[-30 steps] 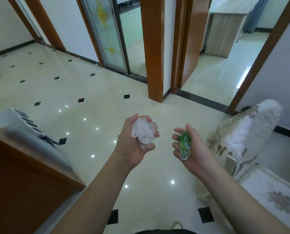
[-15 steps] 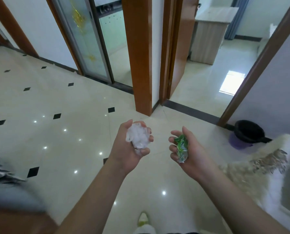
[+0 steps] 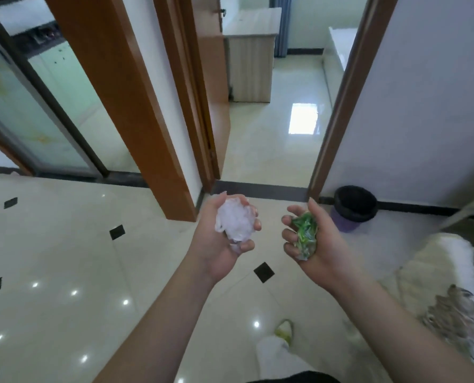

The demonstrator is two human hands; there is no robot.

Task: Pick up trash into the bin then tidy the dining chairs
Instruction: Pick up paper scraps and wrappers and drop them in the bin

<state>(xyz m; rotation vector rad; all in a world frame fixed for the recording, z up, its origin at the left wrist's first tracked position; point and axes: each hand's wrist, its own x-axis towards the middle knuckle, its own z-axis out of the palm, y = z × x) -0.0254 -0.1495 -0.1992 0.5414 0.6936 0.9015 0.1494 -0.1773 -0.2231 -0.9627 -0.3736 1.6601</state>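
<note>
floor [image 3: 64, 258]: glossy cream tile | on it: bin [image 3: 353, 207], by wall

Bright daylight, floor [image 3: 64, 272] glare, blurred edges

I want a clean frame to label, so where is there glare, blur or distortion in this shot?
Head view: glare patch on the floor past the doorway, small light spots lower left; door frame bowed by the wide lens; white chair cover and shoe motion-blurred; both hands, crumpled trash and bin fairly sharp.

Glossy cream floor tiles [image 3: 64, 258] with black diamond insets, orange-brown wooden door frames [image 3: 114, 92], white wall [image 3: 423, 106].
</note>
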